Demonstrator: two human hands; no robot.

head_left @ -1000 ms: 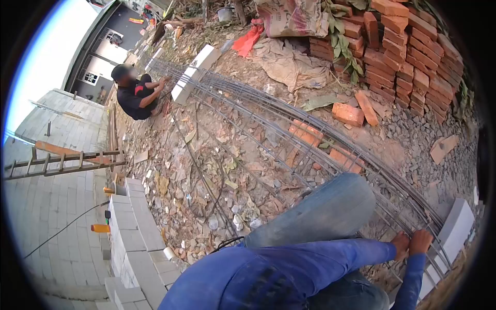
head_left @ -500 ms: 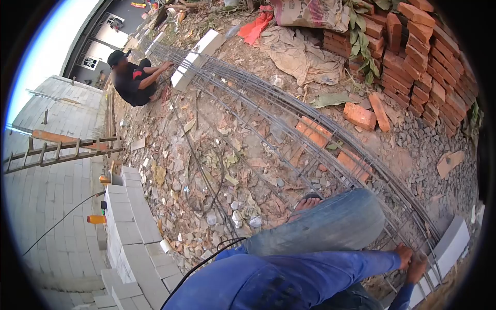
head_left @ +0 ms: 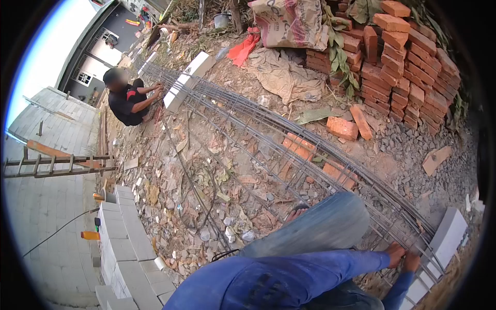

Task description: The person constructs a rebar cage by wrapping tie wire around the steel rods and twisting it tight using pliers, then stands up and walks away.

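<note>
A long cage of steel reinforcing bars [head_left: 266,119] runs diagonally from upper left to lower right, its bars tied with cross stirrups. At its near end, my left hand [head_left: 395,254] is closed among the bars, fingers bent. Right beside it, my right hand [head_left: 412,262] is also closed at the bars, the two hands almost touching. What is between my fingers is too small and hidden to tell. A pale block [head_left: 448,227] lies under this end of the cage. Another pale block [head_left: 189,81] supports the far part, where a co-worker [head_left: 129,98] crouches with hands on the bars.
Stacked red bricks [head_left: 398,67] stand at upper right, beside a printed sack [head_left: 292,23] and a crumpled cloth [head_left: 276,75]. Loose bricks [head_left: 342,128] lie near the cage. Grey blocks [head_left: 137,227] form a low wall at left, with a ladder [head_left: 62,166] beyond. Rubble covers the ground.
My view has shifted, so the surroundings sit farther left in the picture. Both my hands stay close together at the near end of the cage. The co-worker remains crouched.
</note>
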